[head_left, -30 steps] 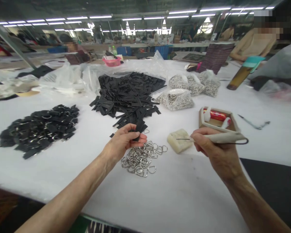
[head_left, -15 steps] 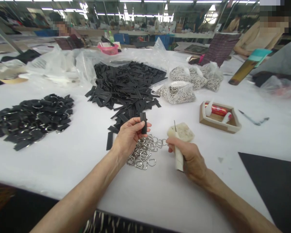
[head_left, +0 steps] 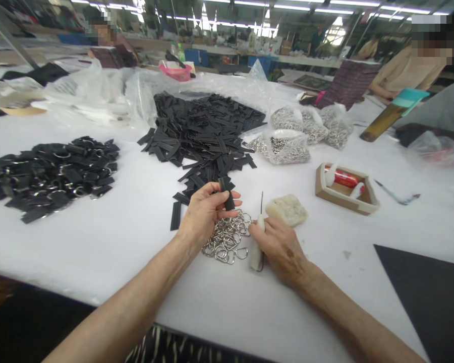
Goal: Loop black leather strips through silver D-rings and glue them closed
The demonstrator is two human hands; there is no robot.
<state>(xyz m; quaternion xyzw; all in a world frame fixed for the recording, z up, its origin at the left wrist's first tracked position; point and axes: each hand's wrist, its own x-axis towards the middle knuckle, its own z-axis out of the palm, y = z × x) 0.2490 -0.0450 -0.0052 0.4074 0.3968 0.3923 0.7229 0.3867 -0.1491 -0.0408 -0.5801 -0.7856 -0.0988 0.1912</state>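
Where rings [head_left: 227, 237] lie — strap pile [head_left: 204, 133].

No text, label, brand or number can be read anywhere here. The red tube [head_left: 342, 177] in the small box [head_left: 346, 199] may carry print, but the view is too blurred to tell. The plastic bags [head_left: 287, 146] show no legible marking.

We note the right hand [head_left: 278, 247] has drawn back from the pale block [head_left: 287, 209] to the metal rings [head_left: 227, 237], its awl [head_left: 258, 237] now pointing upward. The left hand [head_left: 204, 212] raised its black strip [head_left: 227, 194] upright.
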